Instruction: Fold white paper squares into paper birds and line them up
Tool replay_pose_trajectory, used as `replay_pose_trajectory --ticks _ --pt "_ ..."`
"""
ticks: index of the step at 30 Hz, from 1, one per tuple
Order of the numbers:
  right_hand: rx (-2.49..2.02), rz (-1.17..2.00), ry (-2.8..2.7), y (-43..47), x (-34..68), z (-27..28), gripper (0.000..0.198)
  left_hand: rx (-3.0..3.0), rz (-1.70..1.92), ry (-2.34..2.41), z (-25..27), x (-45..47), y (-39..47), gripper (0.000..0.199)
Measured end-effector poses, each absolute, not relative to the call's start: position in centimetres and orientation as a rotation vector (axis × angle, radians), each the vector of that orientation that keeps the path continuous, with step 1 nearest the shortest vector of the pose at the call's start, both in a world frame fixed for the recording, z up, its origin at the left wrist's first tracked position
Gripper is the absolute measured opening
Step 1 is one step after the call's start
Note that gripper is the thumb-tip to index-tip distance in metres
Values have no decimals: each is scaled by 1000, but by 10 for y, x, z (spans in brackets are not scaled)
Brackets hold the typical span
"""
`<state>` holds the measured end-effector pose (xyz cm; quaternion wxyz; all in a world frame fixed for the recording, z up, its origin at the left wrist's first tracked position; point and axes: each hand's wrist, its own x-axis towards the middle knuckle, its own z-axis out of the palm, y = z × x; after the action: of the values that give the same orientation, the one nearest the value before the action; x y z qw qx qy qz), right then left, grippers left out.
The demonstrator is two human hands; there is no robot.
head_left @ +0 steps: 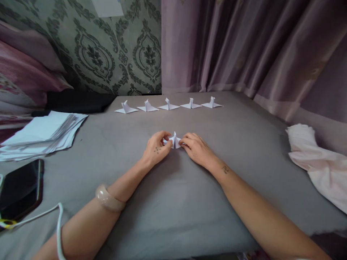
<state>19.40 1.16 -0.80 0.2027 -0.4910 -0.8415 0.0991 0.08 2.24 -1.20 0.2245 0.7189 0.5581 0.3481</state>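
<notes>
Centrally, left hand (pixel 157 148) and right hand (pixel 197 148) pinching folded paper (pixel 175 142), grey cloth (pixel 176 209) wide around, curtain (pixel 184 47) at edge.

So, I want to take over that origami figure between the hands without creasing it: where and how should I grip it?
I'd lightly pinch the origami figure by its upright middle, coming from above. That narrow part stands up uncovered, while the sides spread out lower and are partly covered by the left hand and the right hand, leaving little room there.

Room beside right hand (pixel 197 148), up to pink cloth (pixel 322 166)
</notes>
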Motion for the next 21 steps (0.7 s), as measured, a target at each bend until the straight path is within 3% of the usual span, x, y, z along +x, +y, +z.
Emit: replay_pose_trajectory --ticks 6,10,18,21 --pt "-1433 281 -2252 6 184 -9 13 2288 831 1572 -19 -11 33 25" --pt "-1499 284 -2155 3 174 -11 25 2254 785 1532 -15 -9 31 22" --pt "-1517 261 -2195 8 176 -11 13 1991 690 1536 -7 0 20 14" --pt "-1431 306 -2192 11 181 -11 11 2032 839 1582 -8 1 20 21"
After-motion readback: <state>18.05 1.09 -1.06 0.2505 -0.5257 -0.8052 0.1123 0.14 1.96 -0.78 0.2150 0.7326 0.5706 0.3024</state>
